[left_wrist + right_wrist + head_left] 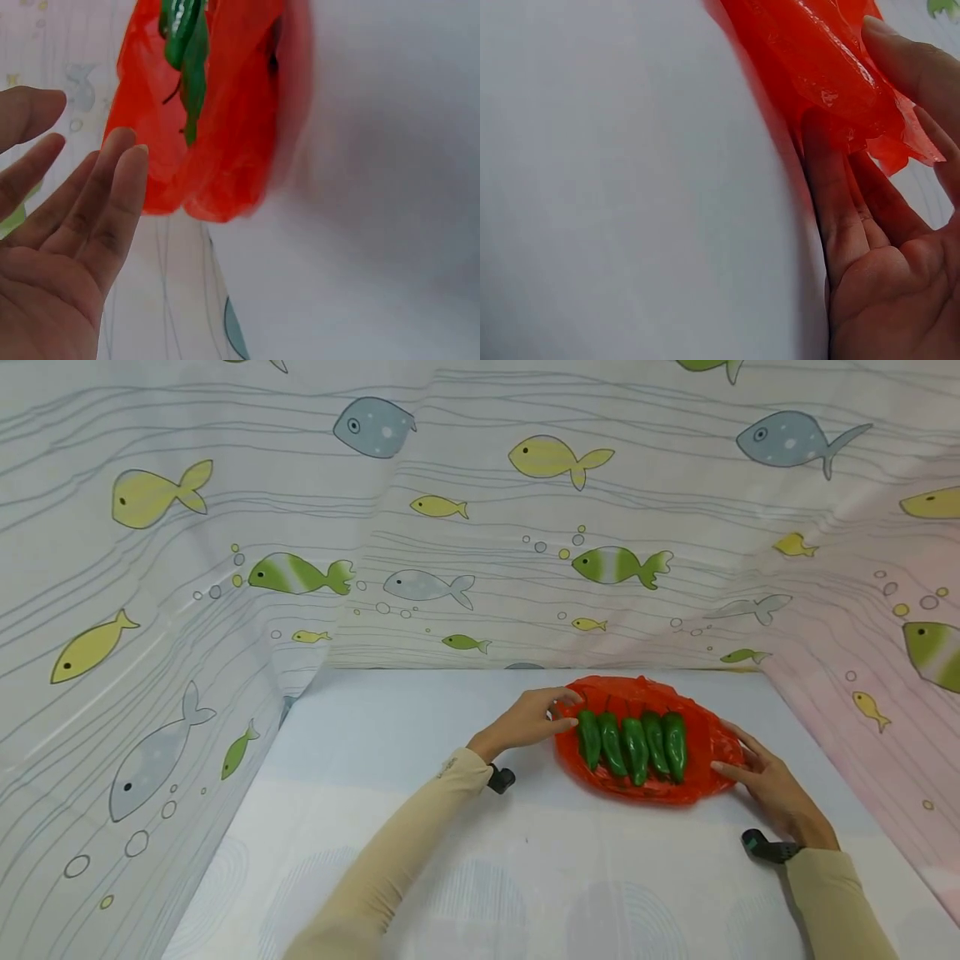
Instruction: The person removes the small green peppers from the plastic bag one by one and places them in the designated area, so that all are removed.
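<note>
Several long green peppers (634, 750) lie side by side on a spread, crumpled red plastic bag (699, 747) at the back right of the table. My left hand (534, 717) is at the bag's left end, thumb and fingers spread near the leftmost pepper. The left wrist view shows that hand (67, 225) with its palm turned up and nothing held. At the bag's other end is my right hand (772, 785), thumb by the near side and fingers at the far edge. In the right wrist view, some fingers (836, 195) reach under the red plastic, partly hidden by it.
The table (450, 835) has a white cover with pale round patterns. A fish-printed curtain (480, 535) hangs behind the table and on both sides. Each wrist carries a small black camera, such as the right camera (765, 846).
</note>
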A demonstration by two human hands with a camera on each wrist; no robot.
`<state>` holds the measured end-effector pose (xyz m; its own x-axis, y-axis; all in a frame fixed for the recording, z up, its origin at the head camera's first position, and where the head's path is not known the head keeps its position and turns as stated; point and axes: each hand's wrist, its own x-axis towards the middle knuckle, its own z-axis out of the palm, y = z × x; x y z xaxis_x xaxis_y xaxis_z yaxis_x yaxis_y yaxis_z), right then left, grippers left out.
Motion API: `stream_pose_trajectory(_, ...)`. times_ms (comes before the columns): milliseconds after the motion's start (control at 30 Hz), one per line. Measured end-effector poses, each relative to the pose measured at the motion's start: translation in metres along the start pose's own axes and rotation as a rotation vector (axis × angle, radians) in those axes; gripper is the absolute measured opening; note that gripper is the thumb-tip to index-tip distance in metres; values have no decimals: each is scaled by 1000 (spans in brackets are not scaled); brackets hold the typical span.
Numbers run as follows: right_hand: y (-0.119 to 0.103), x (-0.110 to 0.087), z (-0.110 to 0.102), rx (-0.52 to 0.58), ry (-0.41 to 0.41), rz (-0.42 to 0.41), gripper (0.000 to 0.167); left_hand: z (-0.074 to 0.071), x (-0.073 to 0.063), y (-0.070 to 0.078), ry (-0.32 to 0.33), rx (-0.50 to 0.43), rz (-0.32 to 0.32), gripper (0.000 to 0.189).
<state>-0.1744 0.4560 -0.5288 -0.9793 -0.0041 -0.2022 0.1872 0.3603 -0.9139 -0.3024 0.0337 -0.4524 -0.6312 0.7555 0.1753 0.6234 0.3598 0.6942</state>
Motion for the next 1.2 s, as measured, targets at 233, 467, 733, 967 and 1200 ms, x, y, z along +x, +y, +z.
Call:
stream_pose_trajectory(233, -1, 1, -2, -5, 1, 9, 83, 14, 24, 5, -10, 79, -13, 38)
stream_pose_trajectory(467, -1, 2, -3, -24, 2, -12, 81, 24, 37, 5, -5, 133, -86, 44)
stream_pose_trajectory(733, 1, 1, -3, 19, -16, 13, 82, 37, 44, 1, -24, 250, -215, 53)
stream_pose_trajectory(967, 2, -1, -4, 40, -22, 20, 83, 45, 47, 3, -130, 394, -247, 67)
stream_pose_trajectory(1200, -1, -1, -2, 33, -26, 20, 82, 49, 50, 3, -157, 454, -266, 74)
